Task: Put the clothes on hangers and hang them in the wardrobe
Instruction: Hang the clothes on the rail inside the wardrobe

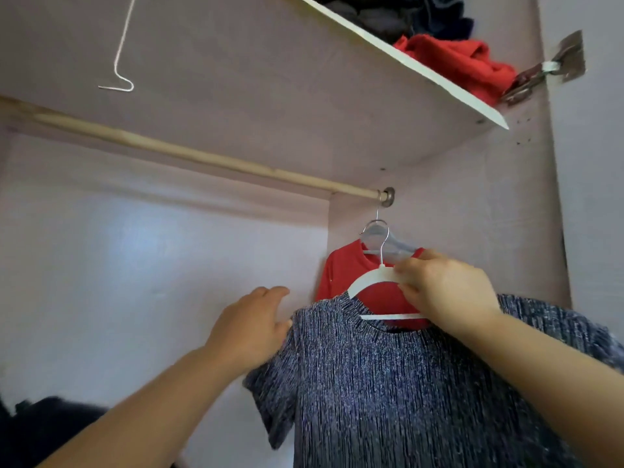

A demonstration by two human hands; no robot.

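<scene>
Gripping the white hanger (368,278) at its neck, the right hand (439,292) holds the speckled blue top (388,383) below the right end of the wooden rod (189,152), hook pointing up toward it. The left hand (250,329), fingers relaxed, touches the top's shoulder.

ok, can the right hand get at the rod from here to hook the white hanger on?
Probably yes. The right hand grips the white hanger below the rod. Nothing lies between its hook and the rod, which is bare left of the red top.
</scene>
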